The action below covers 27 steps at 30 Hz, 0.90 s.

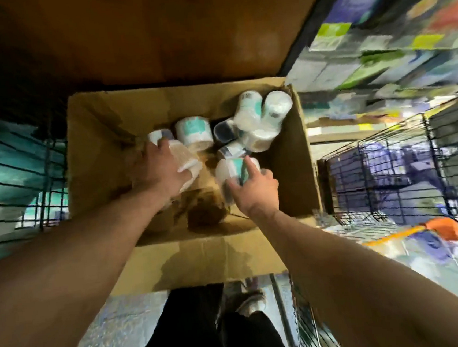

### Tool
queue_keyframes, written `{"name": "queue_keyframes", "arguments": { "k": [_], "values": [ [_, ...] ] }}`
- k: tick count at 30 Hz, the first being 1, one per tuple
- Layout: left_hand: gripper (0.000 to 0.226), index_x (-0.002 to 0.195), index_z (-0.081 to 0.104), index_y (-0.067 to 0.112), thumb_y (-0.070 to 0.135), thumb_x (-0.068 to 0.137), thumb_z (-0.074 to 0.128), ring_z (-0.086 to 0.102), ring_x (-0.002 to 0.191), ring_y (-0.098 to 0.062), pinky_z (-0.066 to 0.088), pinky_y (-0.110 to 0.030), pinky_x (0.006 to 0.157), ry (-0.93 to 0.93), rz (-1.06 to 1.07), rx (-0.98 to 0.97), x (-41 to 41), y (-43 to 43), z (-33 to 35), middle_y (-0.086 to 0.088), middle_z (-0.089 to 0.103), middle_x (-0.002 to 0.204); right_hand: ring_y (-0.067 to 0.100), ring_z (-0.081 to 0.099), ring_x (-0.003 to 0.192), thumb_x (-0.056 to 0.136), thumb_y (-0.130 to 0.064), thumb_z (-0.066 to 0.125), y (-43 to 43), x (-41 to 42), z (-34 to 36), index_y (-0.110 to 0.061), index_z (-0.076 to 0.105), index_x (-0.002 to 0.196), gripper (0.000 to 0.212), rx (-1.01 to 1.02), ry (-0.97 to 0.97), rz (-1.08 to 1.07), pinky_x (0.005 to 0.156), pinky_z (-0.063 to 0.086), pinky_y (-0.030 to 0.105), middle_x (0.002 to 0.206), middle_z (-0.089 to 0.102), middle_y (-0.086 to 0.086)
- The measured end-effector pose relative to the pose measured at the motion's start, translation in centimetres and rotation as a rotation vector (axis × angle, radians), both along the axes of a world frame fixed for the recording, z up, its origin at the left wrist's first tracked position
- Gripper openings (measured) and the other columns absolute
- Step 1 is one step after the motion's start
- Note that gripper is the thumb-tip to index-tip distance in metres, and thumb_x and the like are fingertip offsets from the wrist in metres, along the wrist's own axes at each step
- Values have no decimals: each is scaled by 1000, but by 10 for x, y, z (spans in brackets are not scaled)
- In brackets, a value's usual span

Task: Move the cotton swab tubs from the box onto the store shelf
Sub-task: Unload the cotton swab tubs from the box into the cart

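Step in hand: pick-up, judged; both hands were down inside the box (290, 153), nothing lifted clear of its rim.
Left hand (160, 168): fingers were curled over the clear tub (186, 160), grasping it, at the left-centre of the box floor.
Right hand (254, 190): thumb and fingers were closed around the teal-labelled tub (234, 170), at the box centre, toward the near wall; blurred, so firmness of hold unconfirmed.
Clear tub axis: lay tilted, long axis roughly from far wall to near wall; lid end not resolved.
Teal-labelled tub axis: lay on its side, long axis roughly across the box, white end toward the left wall.
Remaining tubs (249, 109): heaped in the far right corner of the box, some leaning, some on their sides.
Next move, judged: lift straight up past the box walls, turn each tub upright, carry to the shelving (338, 134) right of the box.
Caution: hold on a rounded tub likely to slip unless secured before lifting.
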<state>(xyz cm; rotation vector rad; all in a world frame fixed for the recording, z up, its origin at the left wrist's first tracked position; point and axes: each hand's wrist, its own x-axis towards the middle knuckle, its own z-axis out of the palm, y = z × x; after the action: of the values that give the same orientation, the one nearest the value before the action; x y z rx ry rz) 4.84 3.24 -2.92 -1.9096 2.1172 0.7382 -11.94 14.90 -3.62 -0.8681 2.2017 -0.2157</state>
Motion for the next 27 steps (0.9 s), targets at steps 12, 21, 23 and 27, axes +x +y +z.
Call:
{"name": "queue_keyframes", "arguments": {
  "k": [12,21,23,27],
  "values": [
    [115,152,27,20,67,63,81,44,133,-38,44,-47,103,215,-28,-43,-145,188,130,-16,40,148,41,55,120,87,-56,55,214,-93,118,-24,40,151,73,-259,56,-569,102,44,45,126,61,23],
    [107,143,40,9,69,64,80,50,128,-38,46,-41,99,163,-321,134,-234,393,119,-20,46,143,41,57,119,79,-64,53,446,-121,97,-27,39,151,83,-143,-2,-988,100,46,43,126,62,23],
    [111,145,38,7,70,64,80,47,132,-37,43,-40,103,123,-397,175,-241,436,105,-21,46,145,42,54,124,82,-62,57,497,-118,82,-27,35,154,82,-96,-45,-1091,104,43,43,133,58,24],
    [113,149,32,6,70,68,77,44,135,-38,41,-41,106,8,-528,271,-244,506,88,-22,41,147,39,51,128,78,-60,64,568,-101,54,-28,37,152,86,-40,-139,-1276,107,43,43,137,56,17]
  ]
}}
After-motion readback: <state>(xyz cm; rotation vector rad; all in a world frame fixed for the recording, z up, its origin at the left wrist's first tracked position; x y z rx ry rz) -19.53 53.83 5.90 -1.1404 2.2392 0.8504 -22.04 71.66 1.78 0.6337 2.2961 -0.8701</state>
